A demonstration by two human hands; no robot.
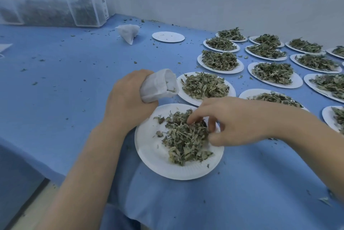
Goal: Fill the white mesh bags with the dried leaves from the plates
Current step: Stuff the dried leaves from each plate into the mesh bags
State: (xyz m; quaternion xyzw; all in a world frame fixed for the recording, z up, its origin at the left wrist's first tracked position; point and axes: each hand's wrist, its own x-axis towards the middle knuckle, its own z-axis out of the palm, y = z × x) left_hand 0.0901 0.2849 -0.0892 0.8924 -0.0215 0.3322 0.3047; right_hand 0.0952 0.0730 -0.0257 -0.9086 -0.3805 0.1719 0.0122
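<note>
White mesh bag (158,86) in left hand's (128,99) grip mouths up-right; right hand (232,121) pinches leaves (186,136).

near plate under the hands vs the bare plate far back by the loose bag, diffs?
The near plate holds a pile of dried leaves; the far plate has only specks. The right hand is picking at the near plate's leaves while the left hand holds a mesh bag beside it; nothing touches the far plate. Both are white paper plates on the blue cloth.

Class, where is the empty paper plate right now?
The empty plate lies far back on the blue table, right of the loose mesh bag and left of the filled plates.
</note>
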